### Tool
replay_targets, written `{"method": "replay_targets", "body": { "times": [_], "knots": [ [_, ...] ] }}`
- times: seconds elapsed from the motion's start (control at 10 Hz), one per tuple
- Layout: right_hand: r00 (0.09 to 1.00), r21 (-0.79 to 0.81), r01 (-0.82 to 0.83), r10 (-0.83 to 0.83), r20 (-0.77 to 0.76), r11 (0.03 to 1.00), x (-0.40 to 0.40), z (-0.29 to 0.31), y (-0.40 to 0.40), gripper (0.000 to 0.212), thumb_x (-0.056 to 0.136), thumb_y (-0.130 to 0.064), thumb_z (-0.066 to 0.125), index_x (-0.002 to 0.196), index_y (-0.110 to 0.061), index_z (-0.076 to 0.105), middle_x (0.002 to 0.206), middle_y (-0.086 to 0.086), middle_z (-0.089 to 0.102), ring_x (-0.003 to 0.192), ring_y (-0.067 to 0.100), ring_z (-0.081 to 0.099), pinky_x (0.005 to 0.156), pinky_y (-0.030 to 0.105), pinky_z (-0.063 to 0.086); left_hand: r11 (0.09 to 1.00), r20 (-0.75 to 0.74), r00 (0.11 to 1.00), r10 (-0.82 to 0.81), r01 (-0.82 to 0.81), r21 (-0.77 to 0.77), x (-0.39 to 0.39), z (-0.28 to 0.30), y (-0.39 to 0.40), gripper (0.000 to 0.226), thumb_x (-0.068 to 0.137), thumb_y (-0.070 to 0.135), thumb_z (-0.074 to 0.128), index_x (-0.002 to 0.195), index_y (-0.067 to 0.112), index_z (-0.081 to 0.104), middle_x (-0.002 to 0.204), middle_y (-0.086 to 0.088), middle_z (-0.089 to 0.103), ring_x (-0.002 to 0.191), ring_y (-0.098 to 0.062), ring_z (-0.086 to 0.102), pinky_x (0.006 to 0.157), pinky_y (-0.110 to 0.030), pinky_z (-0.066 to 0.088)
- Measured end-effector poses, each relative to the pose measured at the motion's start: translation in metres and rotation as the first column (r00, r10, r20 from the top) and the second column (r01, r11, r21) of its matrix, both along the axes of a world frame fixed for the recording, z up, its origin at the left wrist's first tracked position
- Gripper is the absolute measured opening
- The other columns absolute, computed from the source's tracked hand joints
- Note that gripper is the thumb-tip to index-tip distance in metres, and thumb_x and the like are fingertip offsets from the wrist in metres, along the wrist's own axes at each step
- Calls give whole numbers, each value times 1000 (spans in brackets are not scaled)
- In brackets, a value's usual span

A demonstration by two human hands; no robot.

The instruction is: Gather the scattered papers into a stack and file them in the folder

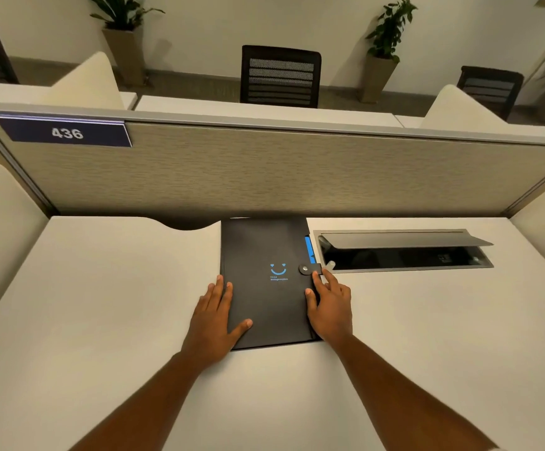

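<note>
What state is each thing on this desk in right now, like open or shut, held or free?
Folder: closed, flat on the desk, snap strap across its right edge.
Snap strap: over the cover; whether it is fastened I cannot tell.
Left hand: open, flat on the folder's left edge.
Right hand: open, fingers at the strap.
Cable hatch: lid propped open.
Loose papers: none visible.

A closed black folder (pixel 264 281) lies flat on the white desk (pixel 102 304), its snap strap (pixel 310 269) at the 3 o'clock edge. The left hand (pixel 214 323) rests flat on its 9 o'clock edge; the right hand (pixel 329 304) has fingers straight at the strap. An open cable hatch (pixel 404 250) sits at 3 o'clock of the folder.
</note>
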State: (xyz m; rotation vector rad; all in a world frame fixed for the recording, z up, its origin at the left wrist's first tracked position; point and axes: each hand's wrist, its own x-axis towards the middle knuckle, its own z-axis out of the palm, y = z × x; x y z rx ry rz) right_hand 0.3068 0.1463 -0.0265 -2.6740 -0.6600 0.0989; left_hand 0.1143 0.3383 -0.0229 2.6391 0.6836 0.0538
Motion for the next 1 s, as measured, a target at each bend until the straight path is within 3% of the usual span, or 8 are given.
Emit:
{"method": "replay_targets", "body": {
  "times": [0.2,0.4,0.5,0.7,0.8,1.0],
  "knots": [
    [1000,-53,-19,19,13,998,2,0,1,56,104,-49,36,156,-28,35,164,-5,31,139,24,35,110,33,41,1000,-16,1000,-2,2,11,3,-1,2,104,74,86,7,154,20,2,162,-2,-8,150,-26,2,118,-36,8],
    [999,-119,-44,43,-11,992,2,2,0,60,105,-50,34,160,-27,25,168,-3,22,141,25,33,114,33,37,999,-34,999,5,-6,-39,3,5,4,106,72,87,14,154,22,4,162,-1,-6,150,-25,3,117,-34,8],
    [990,-108,-107,95,-107,988,8,5,-2,67,103,-50,41,161,-25,16,169,-1,16,145,28,32,118,36,31,999,-49,999,4,-7,-49,2,13,3,101,77,80,30,154,20,3,163,-1,-3,150,-24,4,118,-34,12],
    [925,96,-67,98,-367,993,-1,19,-17,88,97,-45,60,161,-15,8,163,7,33,146,31,39,117,42,40,987,-78,995,58,-68,-142,-14,20,-13,97,88,64,43,153,12,-7,162,-5,-6,150,-24,-2,120,-35,9],
    [921,32,-122,125,-370,992,-25,14,-40,90,97,-51,56,161,-11,6,168,7,17,155,29,20,124,43,26,980,-101,992,75,-92,-178,-31,22,-29,96,89,62,44,153,10,-6,162,-7,-4,149,-26,-4,120,-37,8],
    [951,-142,-185,141,-276,972,-80,21,-87,88,100,-60,38,161,-15,-6,171,3,-5,158,25,-2,126,45,9,978,-195,978,71,-107,-179,-76,34,-69,96,91,58,44,151,6,-9,161,-9,-12,149,-27,-10,121,-37,6]
  ]
}}
